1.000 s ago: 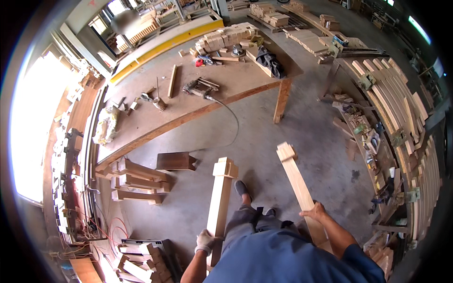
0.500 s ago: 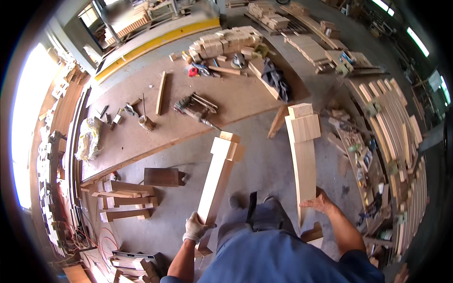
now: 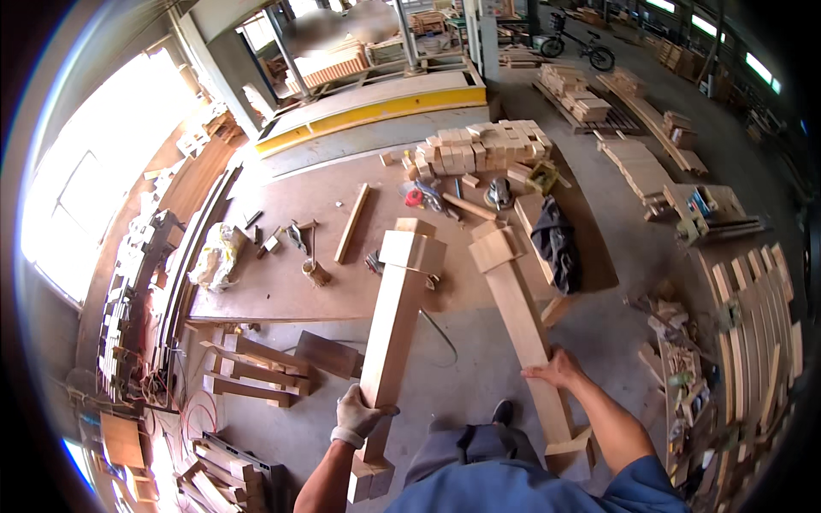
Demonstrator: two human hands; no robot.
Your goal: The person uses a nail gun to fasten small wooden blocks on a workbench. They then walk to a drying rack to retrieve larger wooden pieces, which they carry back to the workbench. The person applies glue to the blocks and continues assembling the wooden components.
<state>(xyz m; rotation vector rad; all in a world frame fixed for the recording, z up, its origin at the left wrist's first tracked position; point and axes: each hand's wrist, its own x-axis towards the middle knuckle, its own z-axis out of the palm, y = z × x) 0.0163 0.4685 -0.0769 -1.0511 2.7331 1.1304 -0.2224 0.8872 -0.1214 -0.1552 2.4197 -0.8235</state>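
My left hand (image 3: 359, 415), in a white glove, is closed around the lower part of a pale wooden post (image 3: 389, 333) with a wider block at its top. A second post of the same make (image 3: 523, 316) is gripped by my bare right hand (image 3: 554, 369) about two-thirds of the way down. Both posts slant away from me, their block ends overlapping the near side of the brown-topped worktable (image 3: 282, 295) in the view. Each also has a thicker block at its lower end, beside my body. The fingers on the far sides of both posts are partly hidden.
The worktable bears stacked wood blocks (image 3: 483, 147), a dark cloth (image 3: 556, 244), a plastic bag (image 3: 220, 256) and tools. Similar wooden pieces (image 3: 256, 368) stand on the floor at left. A rack of slats (image 3: 753, 333) and a scrap-laden shelf (image 3: 684, 385) line the right.
The view has turned and I have come closer to the worktable. The right post now leans leftward, its top nearer the left post's. Both hands still grip their posts.
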